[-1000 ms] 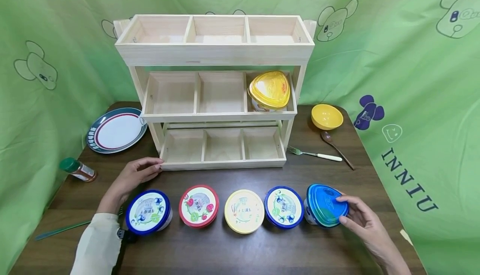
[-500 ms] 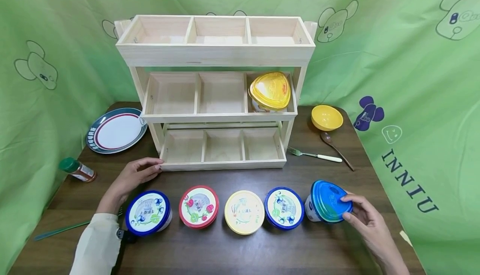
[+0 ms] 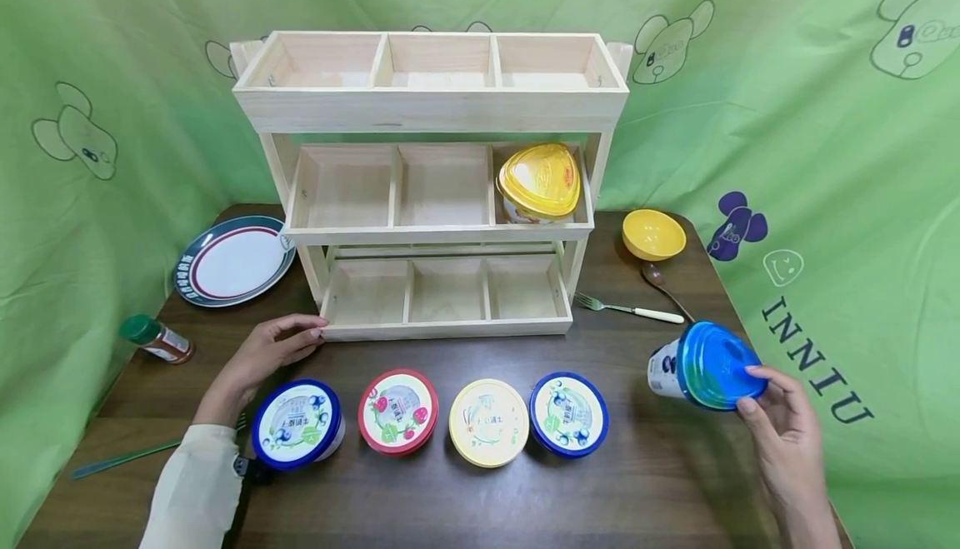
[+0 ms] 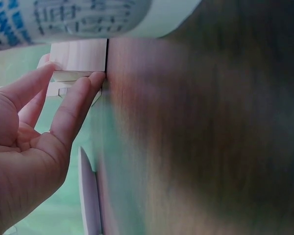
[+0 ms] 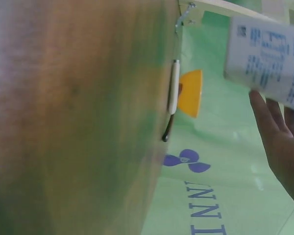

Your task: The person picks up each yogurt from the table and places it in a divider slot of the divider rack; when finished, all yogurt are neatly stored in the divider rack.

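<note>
Holding the blue-lidded tub (image 3: pixel 701 366) up off the table (image 3: pixel 450 507) in my right hand (image 3: pixel 783 428), tilted so the lid faces me, fingers curled round the lid rim from below and to the right. Feels like it should be a light thing, thin stiff plastic with a snap lid, and the printed wall (image 5: pixel 269 58) looks smooth enough to slide, so I'd say the rim edge is the place to grip, not the lid's flat middle, which could pop or flex.

Nearest to me is the row of four tubs on the table: blue-rimmed one (image 3: pixel 297 422), red-rimmed one (image 3: pixel 397 411), yellow one (image 3: pixel 488 421), another blue-rimmed one (image 3: pixel 567 413). They sit just beside each other, so anything passing low would clip a lid.

My left hand (image 3: pixel 262 357) lies flat and relaxed on the table, fingertips (image 4: pixel 95 78) touching the front corner of the wooden rack (image 3: pixel 431 107).

Behind my tub are a fork (image 3: pixel 630 308) and a brown spoon (image 3: pixel 667 286), then a yellow bowl (image 3: pixel 653 233). Off left: a spice bottle (image 3: pixel 156 338) and a striped plate (image 3: pixel 233 260).

The rack has three tiers of three bins; only the middle tier's right bin is filled, with a yellow-lidded tub (image 3: pixel 540 182). The top tier overhangs that one, so it's a tight way in.
</note>
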Demonstrator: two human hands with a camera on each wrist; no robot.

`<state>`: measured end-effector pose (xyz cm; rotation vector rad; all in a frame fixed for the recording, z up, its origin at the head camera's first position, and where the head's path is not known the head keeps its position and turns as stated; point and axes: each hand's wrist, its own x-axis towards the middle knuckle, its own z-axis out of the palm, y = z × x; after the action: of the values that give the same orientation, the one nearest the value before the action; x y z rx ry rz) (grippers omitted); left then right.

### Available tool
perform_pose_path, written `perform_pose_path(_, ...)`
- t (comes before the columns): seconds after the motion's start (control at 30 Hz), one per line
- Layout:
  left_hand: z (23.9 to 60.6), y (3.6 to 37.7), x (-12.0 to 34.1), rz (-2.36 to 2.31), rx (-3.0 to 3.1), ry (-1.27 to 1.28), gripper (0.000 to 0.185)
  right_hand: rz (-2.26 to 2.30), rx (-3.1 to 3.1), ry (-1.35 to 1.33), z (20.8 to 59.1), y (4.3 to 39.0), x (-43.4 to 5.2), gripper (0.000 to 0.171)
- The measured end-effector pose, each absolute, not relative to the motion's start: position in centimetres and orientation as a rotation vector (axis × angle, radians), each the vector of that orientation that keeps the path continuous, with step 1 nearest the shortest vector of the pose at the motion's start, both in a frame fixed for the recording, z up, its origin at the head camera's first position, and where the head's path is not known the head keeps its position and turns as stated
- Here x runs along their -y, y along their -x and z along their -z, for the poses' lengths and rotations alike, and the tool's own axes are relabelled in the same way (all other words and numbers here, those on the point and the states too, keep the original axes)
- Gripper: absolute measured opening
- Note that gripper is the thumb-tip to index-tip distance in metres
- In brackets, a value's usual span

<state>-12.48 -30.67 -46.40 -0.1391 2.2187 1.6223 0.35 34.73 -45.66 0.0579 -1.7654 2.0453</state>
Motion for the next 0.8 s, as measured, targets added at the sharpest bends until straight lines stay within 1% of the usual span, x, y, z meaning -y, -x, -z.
perform_pose_path(0.1, 46.4, 12.5, 30.7, -1.623, -2.209, 0.139, 0.034, -2.043, 1.705, 0.01, 45.2, 0.0, -34.7, 0.037)
perform_pose_path(0.3, 46.4, 12.6, 30.7, -1.618, -2.218, 0.14, 0.035, -2.078, 1.549, 0.044, 44.1, 0.8, -34.0, 0.037)
perform_pose_path(0.6, 46.5, 12.5, 30.6, -1.64, -2.194, 0.154, 0.037, -2.104, 1.335, -0.043, 43.1, 2.1, -33.0, 0.042)
perform_pose_path(0.8, 46.5, 12.5, 30.5, -1.651, -2.189, 0.156, 0.036, -2.095, 1.349, -0.067, 42.0, 2.9, -33.1, 0.041)
